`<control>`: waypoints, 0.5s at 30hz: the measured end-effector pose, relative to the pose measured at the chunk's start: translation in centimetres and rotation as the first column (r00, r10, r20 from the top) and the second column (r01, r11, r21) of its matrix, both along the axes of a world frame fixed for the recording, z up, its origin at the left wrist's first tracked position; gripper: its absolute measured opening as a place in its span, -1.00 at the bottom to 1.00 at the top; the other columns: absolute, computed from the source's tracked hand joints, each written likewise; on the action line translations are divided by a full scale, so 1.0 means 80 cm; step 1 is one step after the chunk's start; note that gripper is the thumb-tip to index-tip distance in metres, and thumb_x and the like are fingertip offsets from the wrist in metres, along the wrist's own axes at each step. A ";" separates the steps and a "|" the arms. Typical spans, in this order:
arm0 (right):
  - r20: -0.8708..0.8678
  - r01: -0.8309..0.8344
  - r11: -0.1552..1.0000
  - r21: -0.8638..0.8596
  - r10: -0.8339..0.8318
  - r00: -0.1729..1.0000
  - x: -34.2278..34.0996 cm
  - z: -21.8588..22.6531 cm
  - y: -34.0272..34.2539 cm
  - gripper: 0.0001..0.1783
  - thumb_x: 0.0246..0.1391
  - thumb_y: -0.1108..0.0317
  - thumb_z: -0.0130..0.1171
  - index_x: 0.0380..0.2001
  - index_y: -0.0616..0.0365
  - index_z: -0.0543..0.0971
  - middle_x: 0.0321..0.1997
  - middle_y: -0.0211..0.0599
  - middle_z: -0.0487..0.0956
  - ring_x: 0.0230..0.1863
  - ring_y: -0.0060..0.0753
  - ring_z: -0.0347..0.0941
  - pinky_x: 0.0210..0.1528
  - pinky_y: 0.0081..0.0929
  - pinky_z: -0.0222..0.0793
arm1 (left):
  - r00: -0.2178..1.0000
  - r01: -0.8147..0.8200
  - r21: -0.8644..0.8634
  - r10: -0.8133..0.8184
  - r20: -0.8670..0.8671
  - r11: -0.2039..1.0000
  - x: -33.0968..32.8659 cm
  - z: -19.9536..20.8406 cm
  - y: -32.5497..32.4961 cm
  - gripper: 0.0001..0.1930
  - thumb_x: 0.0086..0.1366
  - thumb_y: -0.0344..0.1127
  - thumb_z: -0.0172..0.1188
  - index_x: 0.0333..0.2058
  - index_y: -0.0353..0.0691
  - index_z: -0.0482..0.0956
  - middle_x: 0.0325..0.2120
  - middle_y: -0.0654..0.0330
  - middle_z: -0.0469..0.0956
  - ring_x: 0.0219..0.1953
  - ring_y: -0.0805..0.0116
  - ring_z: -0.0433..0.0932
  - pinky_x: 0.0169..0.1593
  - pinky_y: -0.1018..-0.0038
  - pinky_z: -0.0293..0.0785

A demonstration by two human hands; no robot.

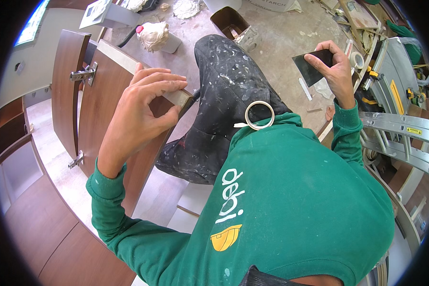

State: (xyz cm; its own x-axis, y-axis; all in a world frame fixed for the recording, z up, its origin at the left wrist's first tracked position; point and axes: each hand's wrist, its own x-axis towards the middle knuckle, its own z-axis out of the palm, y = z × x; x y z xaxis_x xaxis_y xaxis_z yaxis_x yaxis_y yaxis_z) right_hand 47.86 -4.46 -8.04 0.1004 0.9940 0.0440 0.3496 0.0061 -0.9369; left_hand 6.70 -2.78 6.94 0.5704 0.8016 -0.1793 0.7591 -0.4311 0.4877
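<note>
Left hand (143,107) loosely curved over the near corner of the large brown wood-grain panel (97,105), thumb well apart from the fingers; firmness of hold can't be told. Right hand (336,69) closed on a thin dark square sheet (312,67), thumb on its face, well apart to the right of the panel.

Beyond the panel: white bucket (171,44) topped with a crumpled, cream-coloured cloth-like heap (153,36). On the panel's left side: two silver metal hinges (91,74), seemingly fitted. Along its far side: pale, bare-looking edge strip (117,56). Right of the panel, by the person's lap: cream ring-shaped tape roll (260,115), its end loose.

Stage, by judgement: hinge fitting looks done; pale edge probably unfinished. Sheet not touching it. Smoothed or untouched: can't tell.
</note>
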 end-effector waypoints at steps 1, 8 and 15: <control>0.002 0.001 1.000 0.007 -0.001 1.000 0.000 -0.001 0.000 -0.65 0.05 0.19 0.56 -0.28 0.04 0.57 -0.45 -0.61 0.54 -0.42 -0.76 0.44 -0.41 -0.68 0.33 | 1.000 0.000 -0.007 0.000 0.009 1.000 0.000 0.000 0.000 -0.56 0.01 -0.44 0.22 -0.06 -0.21 0.74 0.01 0.15 0.70 0.25 0.08 0.51 0.56 -0.04 -0.10; -0.006 0.002 1.000 0.019 -0.002 1.000 0.003 -0.004 0.000 -0.65 0.05 0.20 0.56 -0.28 0.05 0.57 -0.45 -0.61 0.54 -0.42 -0.76 0.43 -0.39 -0.67 0.32 | 0.998 0.002 0.041 -0.005 0.062 0.999 -0.003 -0.006 -0.007 -0.70 0.20 -0.35 0.36 -0.07 -0.19 0.75 0.01 0.18 0.70 0.26 0.07 0.48 0.54 -0.09 -0.11; -0.036 0.002 1.000 0.014 -0.002 0.999 0.002 0.000 -0.002 -0.66 0.05 0.20 0.56 -0.30 0.06 0.56 -0.44 -0.62 0.52 -0.42 -0.76 0.41 -0.38 -0.67 0.31 | 0.997 -0.007 0.145 -0.005 0.080 0.989 -0.011 -0.026 -0.002 -0.77 0.29 -0.23 0.35 -0.14 -0.18 0.76 -0.01 0.20 0.70 0.28 0.07 0.46 0.52 -0.08 -0.09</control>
State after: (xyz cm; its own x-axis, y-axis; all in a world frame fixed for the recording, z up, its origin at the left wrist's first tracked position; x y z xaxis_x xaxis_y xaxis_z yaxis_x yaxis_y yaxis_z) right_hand 48.05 -4.65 -8.03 0.1041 0.9931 0.0544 0.3159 0.0188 -0.9486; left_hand 5.84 -2.97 4.86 0.5773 0.8164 -0.0154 0.7207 -0.5007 0.4794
